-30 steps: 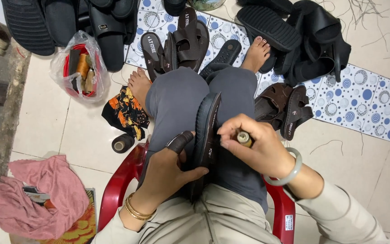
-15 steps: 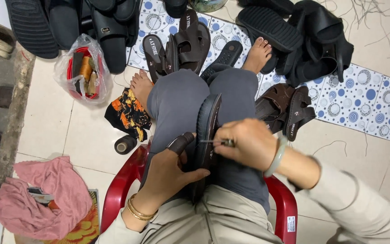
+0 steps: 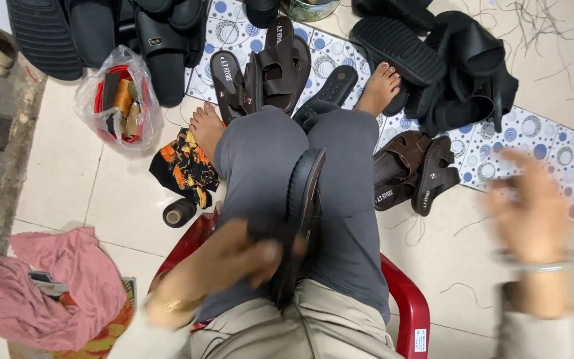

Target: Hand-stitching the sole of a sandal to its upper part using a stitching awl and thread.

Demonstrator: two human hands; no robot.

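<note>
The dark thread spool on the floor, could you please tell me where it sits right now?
In the head view the dark thread spool stands on the tiled floor at the person's left, just below the orange-and-black cloth and beside the red plastic chair.

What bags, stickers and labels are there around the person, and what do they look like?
Clear plastic bag: on the floor at upper left, crumpled, red, orange and black things inside.
White sticker: on the red chair's rim at lower right, small rectangle.
Pale printed labels: on the brown sandal insoles, by the left foot, and on another pair at right.
</note>
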